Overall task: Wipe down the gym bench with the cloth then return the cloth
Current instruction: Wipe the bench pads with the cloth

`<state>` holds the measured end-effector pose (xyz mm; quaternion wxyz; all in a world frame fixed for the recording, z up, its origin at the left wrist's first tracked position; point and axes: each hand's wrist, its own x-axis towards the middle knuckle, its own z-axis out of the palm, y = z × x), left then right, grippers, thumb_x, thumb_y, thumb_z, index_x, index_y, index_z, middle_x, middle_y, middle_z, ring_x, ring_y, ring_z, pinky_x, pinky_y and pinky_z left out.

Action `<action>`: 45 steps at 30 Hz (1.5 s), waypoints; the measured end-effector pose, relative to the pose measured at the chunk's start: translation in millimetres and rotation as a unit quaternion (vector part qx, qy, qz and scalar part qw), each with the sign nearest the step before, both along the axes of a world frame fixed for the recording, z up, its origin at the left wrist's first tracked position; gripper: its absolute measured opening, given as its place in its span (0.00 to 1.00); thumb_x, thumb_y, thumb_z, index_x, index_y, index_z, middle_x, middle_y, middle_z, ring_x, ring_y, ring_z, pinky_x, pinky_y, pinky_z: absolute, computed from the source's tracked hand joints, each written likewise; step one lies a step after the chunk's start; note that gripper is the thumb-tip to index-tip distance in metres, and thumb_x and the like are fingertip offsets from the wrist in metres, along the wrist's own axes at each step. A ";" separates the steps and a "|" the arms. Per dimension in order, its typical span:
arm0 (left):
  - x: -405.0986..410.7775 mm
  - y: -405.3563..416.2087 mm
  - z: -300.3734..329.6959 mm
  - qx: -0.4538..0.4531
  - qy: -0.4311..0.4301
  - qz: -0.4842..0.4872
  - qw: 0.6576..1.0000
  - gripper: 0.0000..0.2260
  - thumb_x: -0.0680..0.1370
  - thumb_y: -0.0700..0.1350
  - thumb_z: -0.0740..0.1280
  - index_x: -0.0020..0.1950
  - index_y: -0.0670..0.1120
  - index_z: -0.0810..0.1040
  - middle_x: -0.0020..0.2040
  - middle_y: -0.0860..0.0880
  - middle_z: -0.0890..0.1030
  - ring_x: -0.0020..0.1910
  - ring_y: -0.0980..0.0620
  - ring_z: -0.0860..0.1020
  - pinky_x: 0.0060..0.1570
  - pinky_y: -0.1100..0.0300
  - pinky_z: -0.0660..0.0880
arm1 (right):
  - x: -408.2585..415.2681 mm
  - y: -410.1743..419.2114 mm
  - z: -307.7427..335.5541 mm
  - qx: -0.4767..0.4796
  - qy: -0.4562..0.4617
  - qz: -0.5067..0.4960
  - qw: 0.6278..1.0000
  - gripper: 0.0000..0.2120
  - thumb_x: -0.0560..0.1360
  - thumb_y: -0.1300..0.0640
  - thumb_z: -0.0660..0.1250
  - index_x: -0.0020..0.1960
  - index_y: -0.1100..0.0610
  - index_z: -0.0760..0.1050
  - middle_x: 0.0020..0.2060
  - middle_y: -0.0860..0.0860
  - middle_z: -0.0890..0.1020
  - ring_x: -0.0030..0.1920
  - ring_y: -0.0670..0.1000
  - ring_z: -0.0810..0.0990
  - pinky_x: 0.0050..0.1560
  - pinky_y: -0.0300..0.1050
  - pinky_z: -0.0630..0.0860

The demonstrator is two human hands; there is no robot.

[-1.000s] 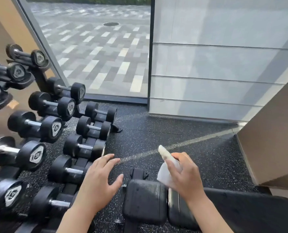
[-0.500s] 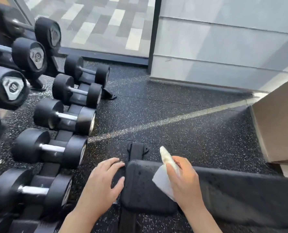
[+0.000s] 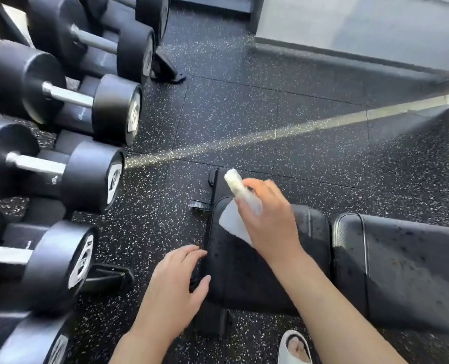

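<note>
The floor is black rubber flecked with white, laid in tiles and crossed by a pale diagonal stripe; a dumbbell rack stands along its left edge, its foot on the tiles. A black padded bench stands at the floor's near right; a sandalled foot rests at the near edge.

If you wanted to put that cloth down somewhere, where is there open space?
Bare floor lies open between the dumbbell rack, the bench and the far wall. The long bench pad right of the right hand is bare too. By the rack it is crowded.
</note>
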<state>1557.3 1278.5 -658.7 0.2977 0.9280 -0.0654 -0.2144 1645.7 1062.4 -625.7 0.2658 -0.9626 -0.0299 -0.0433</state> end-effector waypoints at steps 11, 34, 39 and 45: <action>-53.6 5.5 -66.4 -0.067 0.038 0.092 0.993 0.26 0.78 0.58 0.73 0.74 0.57 0.72 0.66 0.68 0.74 0.69 0.66 0.69 0.71 0.61 0.68 | -47.0 58.0 -93.1 -0.066 0.005 0.014 0.998 0.02 0.75 0.58 0.73 0.47 0.55 0.83 0.41 0.52 0.76 0.40 0.55 0.76 0.33 0.52 0.75; -62.3 6.9 -85.2 -0.104 0.039 0.092 0.990 0.28 0.74 0.58 0.76 0.71 0.56 0.73 0.64 0.68 0.74 0.66 0.63 0.73 0.67 0.57 0.73 | -83.7 54.2 -113.0 -0.120 -0.095 0.117 0.981 0.06 0.76 0.62 0.67 0.43 0.54 0.79 0.37 0.52 0.75 0.38 0.53 0.71 0.36 0.48 0.66; -64.9 4.2 -86.5 -0.130 0.023 0.098 0.986 0.24 0.76 0.61 0.71 0.70 0.59 0.72 0.63 0.69 0.74 0.66 0.66 0.74 0.65 0.64 0.72 | -92.3 29.6 -111.1 -0.088 -0.103 0.210 0.968 0.06 0.79 0.57 0.69 0.50 0.56 0.84 0.39 0.52 0.77 0.37 0.54 0.73 0.35 0.50 0.72; -67.5 5.5 -86.8 -0.102 0.025 0.093 0.990 0.32 0.74 0.62 0.73 0.76 0.59 0.69 0.70 0.70 0.71 0.73 0.67 0.69 0.72 0.62 0.67 | 51.4 19.1 -107.6 -0.129 -0.096 0.023 0.987 0.08 0.78 0.54 0.69 0.51 0.58 0.84 0.44 0.56 0.79 0.40 0.59 0.79 0.34 0.49 0.75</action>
